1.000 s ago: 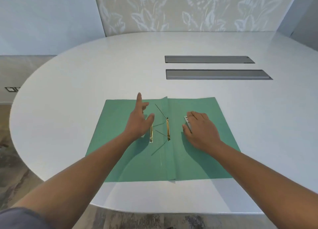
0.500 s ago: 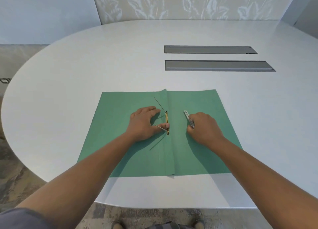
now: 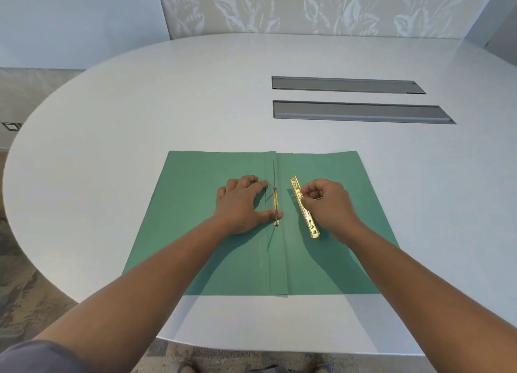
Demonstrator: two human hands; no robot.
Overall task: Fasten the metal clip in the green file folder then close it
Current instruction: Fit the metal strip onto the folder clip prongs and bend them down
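The green file folder (image 3: 195, 204) lies open and flat on the white table (image 3: 140, 106). Along its spine crease sits the gold base of the metal clip (image 3: 275, 204), with one thin prong standing up toward the far edge. My left hand (image 3: 240, 204) rests flat on the left leaf, its thumb pressing the near end of that base. My right hand (image 3: 328, 202) pinches the loose gold clip bar (image 3: 305, 213), which lies slanted on the right leaf beside the spine.
Two grey recessed cable slots (image 3: 361, 112) run across the table beyond the folder. The table's curved front edge is just below the folder. Shoes and patterned floor show underneath.
My left hand has flattened, pressing the clip base with the thumb. My right hand has drawn the gold bar out into full view and now pinches it.
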